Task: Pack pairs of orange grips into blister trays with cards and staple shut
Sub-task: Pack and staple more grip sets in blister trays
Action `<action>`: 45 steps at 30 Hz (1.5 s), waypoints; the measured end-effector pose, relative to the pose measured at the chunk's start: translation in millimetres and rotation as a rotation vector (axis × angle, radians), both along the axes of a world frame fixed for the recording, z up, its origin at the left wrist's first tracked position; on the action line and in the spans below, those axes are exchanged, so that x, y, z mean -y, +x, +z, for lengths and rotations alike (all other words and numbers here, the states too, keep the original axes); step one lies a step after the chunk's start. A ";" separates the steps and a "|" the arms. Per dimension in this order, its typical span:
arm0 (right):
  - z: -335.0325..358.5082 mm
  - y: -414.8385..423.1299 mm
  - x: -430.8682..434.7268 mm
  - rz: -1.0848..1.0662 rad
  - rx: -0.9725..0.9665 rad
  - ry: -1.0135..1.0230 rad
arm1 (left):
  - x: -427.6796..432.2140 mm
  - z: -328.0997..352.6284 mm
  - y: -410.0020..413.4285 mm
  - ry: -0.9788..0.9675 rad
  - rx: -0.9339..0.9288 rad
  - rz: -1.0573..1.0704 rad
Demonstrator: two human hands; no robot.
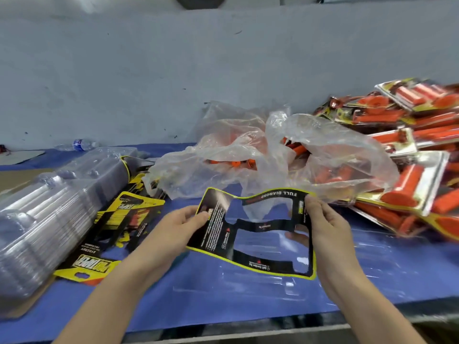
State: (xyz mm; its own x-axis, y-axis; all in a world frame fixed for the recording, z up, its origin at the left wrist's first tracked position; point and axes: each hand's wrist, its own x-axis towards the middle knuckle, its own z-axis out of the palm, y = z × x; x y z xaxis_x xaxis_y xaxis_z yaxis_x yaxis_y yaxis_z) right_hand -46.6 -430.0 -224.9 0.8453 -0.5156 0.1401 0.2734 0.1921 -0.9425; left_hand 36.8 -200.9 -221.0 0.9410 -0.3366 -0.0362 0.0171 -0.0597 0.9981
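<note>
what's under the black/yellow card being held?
A clear blister tray lies on the blue table cover below the card. Through the cutouts its cavities look empty. The card's solid parts cover the tray's far end, so that part cannot be seen.

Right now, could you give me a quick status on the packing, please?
Left hand, right hand pinch card. Empty blister tray below. Grips bagged behind. Nothing blocking.

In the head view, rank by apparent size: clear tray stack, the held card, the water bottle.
1. clear tray stack
2. held card
3. water bottle, smallest, though it lies farthest back, so nearness exaggerates the gap.
</note>
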 end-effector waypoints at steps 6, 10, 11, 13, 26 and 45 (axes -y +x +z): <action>-9.7 2.1 24.5 -0.189 -0.057 -0.408 | -17.2 -10.9 -0.3 0.281 0.230 0.246; -22.3 3.8 33.6 -0.240 -0.213 -1.019 | -24.9 -19.1 -4.5 0.367 0.241 0.267; -25.6 4.4 32.1 -0.250 -0.257 -1.152 | -25.2 -19.9 -5.2 0.364 0.236 0.277; -30.0 4.3 28.2 -0.228 -0.324 -1.294 | -24.3 -21.1 -7.3 0.363 0.228 0.290; -34.9 5.6 22.8 -0.127 -0.449 -1.480 | -10.9 -29.6 -19.7 0.632 0.308 0.338; -39.2 7.2 24.7 -0.095 -0.475 -1.449 | -8.4 -55.9 -28.2 1.095 0.692 0.158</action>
State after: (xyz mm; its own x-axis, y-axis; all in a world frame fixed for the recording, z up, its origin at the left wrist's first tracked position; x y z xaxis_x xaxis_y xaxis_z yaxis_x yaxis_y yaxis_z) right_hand -39.5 -454.7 -264.0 0.9288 -0.2308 0.2901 -0.1410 -0.9437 -0.2994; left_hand 8.6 -192.5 -276.9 0.9013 -0.3258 0.2856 -0.3959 -0.8870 0.2378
